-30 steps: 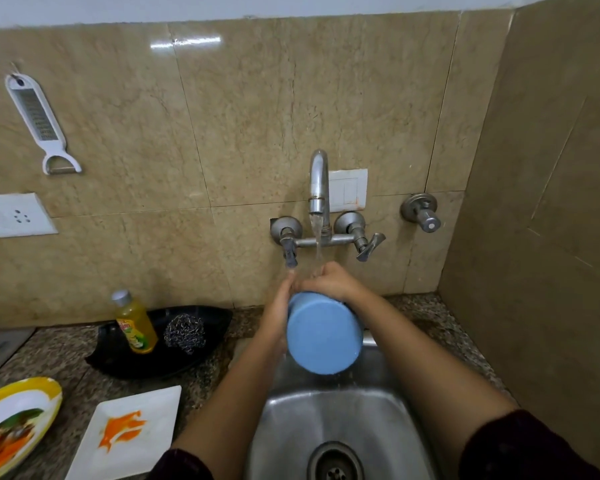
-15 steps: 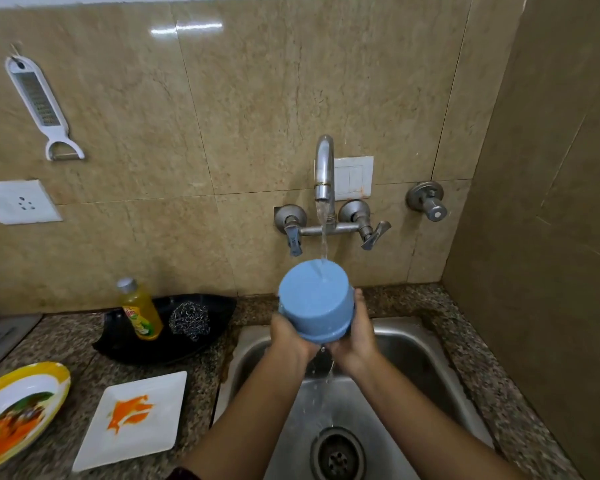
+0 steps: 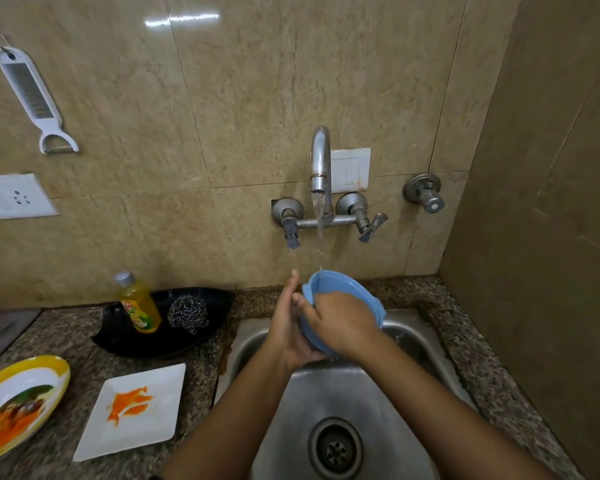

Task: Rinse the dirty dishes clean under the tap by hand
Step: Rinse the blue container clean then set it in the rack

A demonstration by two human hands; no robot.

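Note:
A blue plastic bowl (image 3: 343, 287) is held over the steel sink (image 3: 426, 344), tilted with its opening turned up and away from me, under the running tap (image 3: 320, 157). My left hand (image 3: 288, 327) supports the bowl from below and on its left side. My right hand (image 3: 340, 322) lies over the near side of the bowl, fingers curled on its rim. On the counter to the left wait a white square plate (image 3: 163, 386) smeared orange and a yellow-rimmed round plate (image 3: 54, 370) with food remains.
A black dish (image 3: 118, 332) behind the plates holds a yellow soap bottle (image 3: 137, 303) and a steel scrubber (image 3: 187, 311). A grater-peeler (image 3: 32, 95) hangs on the tiled wall. The drain (image 3: 335, 448) sits low in the sink. A side wall stands at the right.
The bowl has been turned over from bottom-up to opening-up and lowered slightly. My right hand has moved from beneath the bowl onto its near side; the left stays under it.

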